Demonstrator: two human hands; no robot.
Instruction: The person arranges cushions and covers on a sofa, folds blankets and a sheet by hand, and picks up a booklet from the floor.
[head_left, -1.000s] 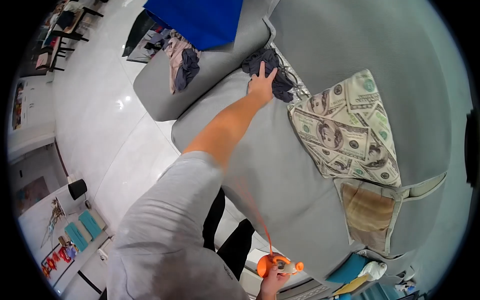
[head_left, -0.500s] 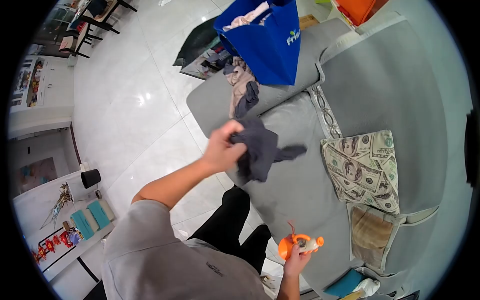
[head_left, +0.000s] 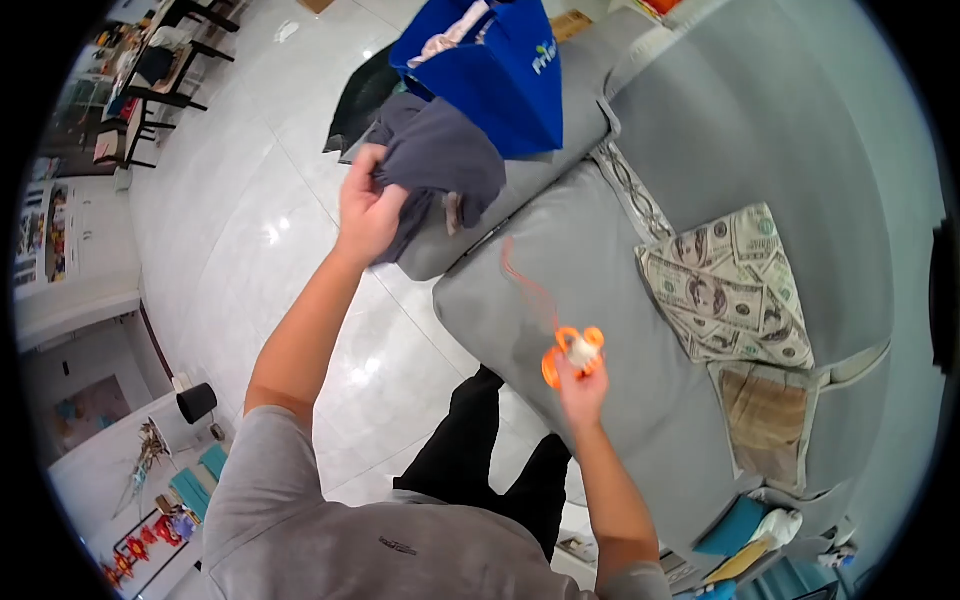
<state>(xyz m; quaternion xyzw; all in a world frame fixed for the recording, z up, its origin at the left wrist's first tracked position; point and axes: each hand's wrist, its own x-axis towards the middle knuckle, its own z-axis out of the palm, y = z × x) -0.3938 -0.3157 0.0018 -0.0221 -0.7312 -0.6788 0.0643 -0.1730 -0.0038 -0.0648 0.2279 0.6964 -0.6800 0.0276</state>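
Left hand (head_left: pixel 371 207): clutching dark cloth (head_left: pixel 440 152) | right hand (head_left: pixel 583 393): gripping orange item (head_left: pixel 580 350), long axis rising rightward

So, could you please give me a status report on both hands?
Left hand gripping dark cloth. Right hand holding orange object, cord trailing. Blue bag beyond cloth.

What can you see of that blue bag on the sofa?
The blue bag is a deep, boxy carrier that looks like matt fabric, though I can't be sure. White lettering beginning "Fri", with a small green mark, runs along one side. Its mouth is open, showing pale pink cloth inside; the picture's edge cuts off part of the top. It rests on the raised end of the grey sofa. The left hand's dark cloth overlaps it in view; whether they touch is unclear.
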